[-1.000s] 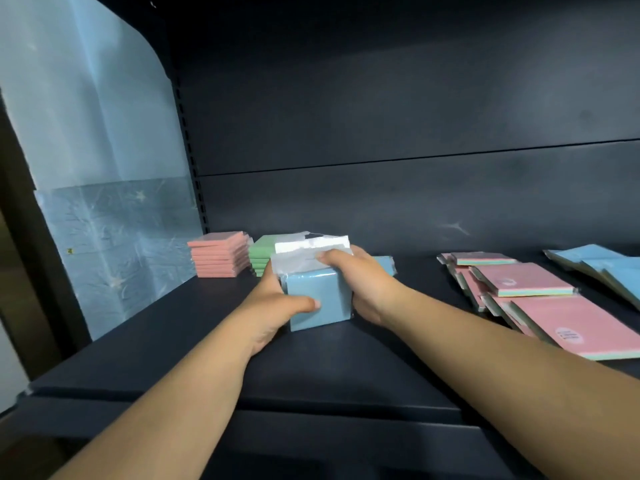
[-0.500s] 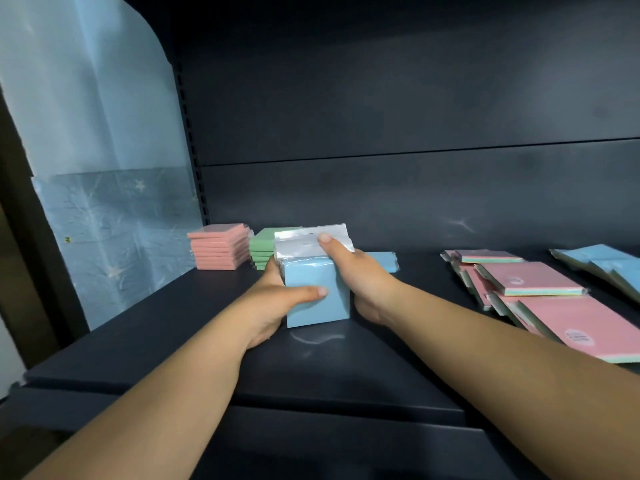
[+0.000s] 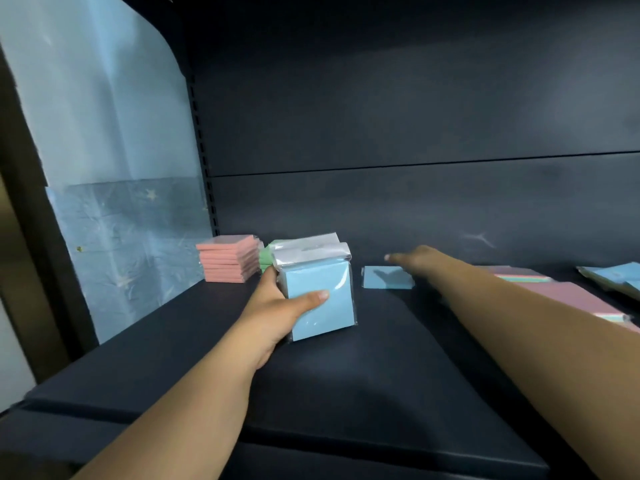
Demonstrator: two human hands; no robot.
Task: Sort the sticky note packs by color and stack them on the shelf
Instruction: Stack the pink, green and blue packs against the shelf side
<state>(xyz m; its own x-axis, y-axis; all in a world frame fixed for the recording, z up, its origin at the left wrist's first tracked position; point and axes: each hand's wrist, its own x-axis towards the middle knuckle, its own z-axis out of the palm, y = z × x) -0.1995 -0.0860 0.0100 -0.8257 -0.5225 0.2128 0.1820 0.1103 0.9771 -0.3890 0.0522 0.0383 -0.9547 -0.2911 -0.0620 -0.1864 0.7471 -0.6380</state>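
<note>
My left hand (image 3: 277, 308) grips a bundle of blue sticky note packs (image 3: 320, 299) in clear wrappers, standing on edge on the dark shelf (image 3: 346, 382), thumb across the front pack. My right hand (image 3: 414, 259) reaches out with straight fingers just above a single blue pack (image 3: 386, 280) lying flat further back. A stack of pink packs (image 3: 228, 259) sits at the back left. Beside it a green stack (image 3: 267, 256) is mostly hidden behind the blue bundle.
Larger pink pads with striped edges (image 3: 568, 296) lie at the right behind my right forearm. Blue pads (image 3: 620, 277) lie at the far right edge. A pale blue plastic sheet (image 3: 114, 202) covers the shelf's left side. The shelf's dark back wall (image 3: 415, 202) rises close behind.
My right hand has let go of the blue bundle and moved right and back over the single blue pack. My left hand alone now holds the bundle.
</note>
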